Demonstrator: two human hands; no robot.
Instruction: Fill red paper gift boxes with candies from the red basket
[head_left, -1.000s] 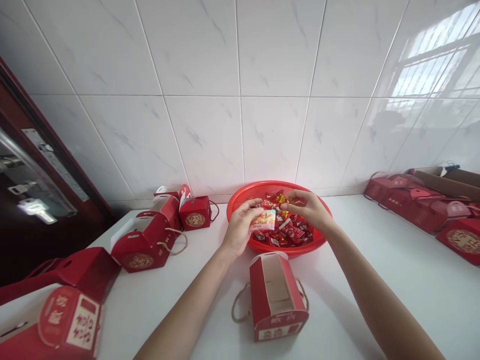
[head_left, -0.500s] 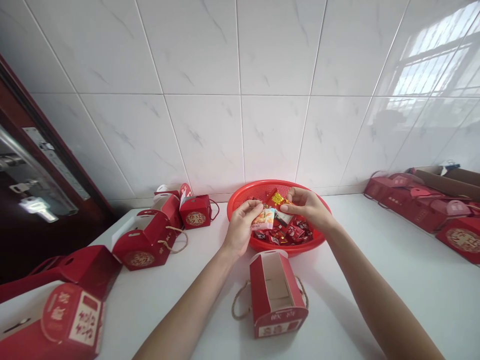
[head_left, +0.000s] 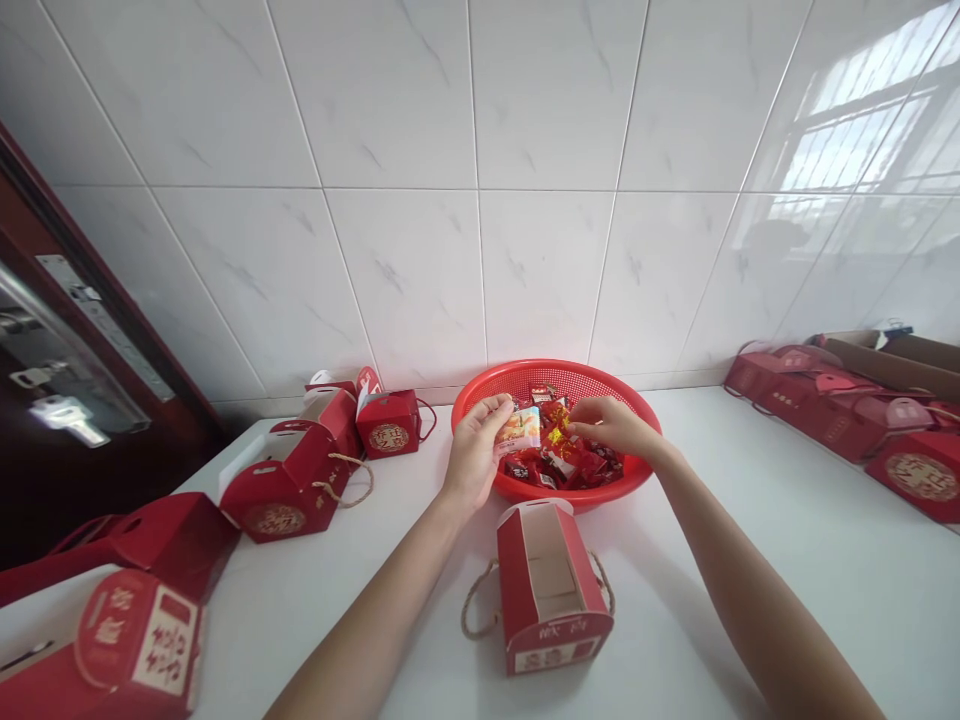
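Note:
My left hand [head_left: 474,448] pinches a small pale snack packet [head_left: 519,428] with an orange picture, held over the left part of a red plastic basket [head_left: 555,372]. Above the right part of the basket is my right hand [head_left: 619,428], its fingers drawn together at the edge of a red packet with yellow print [head_left: 557,432]. Its fingertips are partly hidden. Beneath both hands, the basket holds many small wrapped sweets [head_left: 592,465], mostly red. In front of it stands a red gift box [head_left: 553,575], its top open, its inside bare, with rope handles at both sides.
Several red gift boxes stand at the left, among them a small one [head_left: 390,425] and a larger one [head_left: 281,490]. More red boxes [head_left: 832,405] line the right side beside a brown carton [head_left: 900,365]. A tiled wall [head_left: 555,270] rises behind the white table [head_left: 697,540].
My right hand has moved down and slightly right, and the red packet with yellow print sits lower in the basket. My left hand has shifted slightly left, still holding the pale packet.

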